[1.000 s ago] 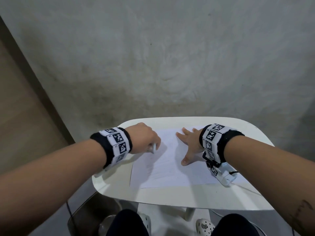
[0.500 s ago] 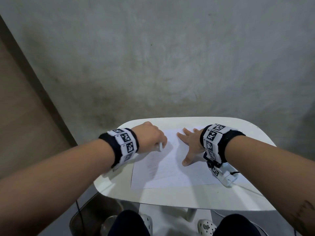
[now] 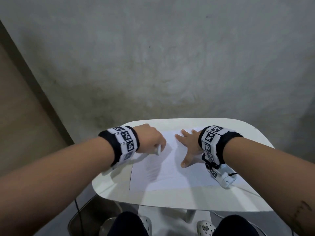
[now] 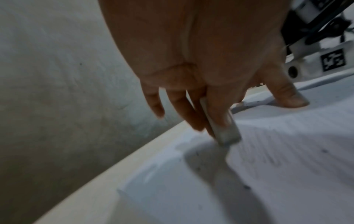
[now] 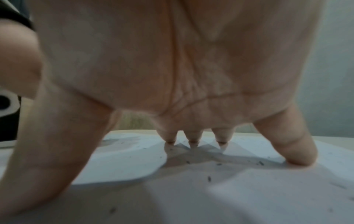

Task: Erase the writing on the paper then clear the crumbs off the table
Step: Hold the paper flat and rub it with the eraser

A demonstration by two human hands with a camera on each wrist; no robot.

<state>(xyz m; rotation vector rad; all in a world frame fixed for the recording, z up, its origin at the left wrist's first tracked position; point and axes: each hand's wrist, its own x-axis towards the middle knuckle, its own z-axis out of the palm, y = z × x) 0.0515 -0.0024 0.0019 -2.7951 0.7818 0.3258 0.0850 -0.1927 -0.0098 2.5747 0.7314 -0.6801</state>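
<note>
A rough grey wall (image 3: 170,57) rises behind the bench, with a brown panel (image 3: 20,116) leaning off to the left. Under the bench, white perforated clogs (image 3: 205,227) show beside dark trouser knees (image 3: 129,225), near a metal bin (image 3: 92,217).

A white round-cornered table (image 3: 170,196) carries a sheet of paper (image 3: 170,174) speckled with dark crumbs (image 5: 209,178).

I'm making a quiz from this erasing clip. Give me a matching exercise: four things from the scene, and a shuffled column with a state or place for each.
1. left hand
2. right hand
3. paper
4. crumbs

A. scattered on the sheet
B. lying on the white table
C. pinching the eraser
D. spread flat, fingers pressing

Pairs: 1-C, 2-D, 3-B, 4-A
</note>
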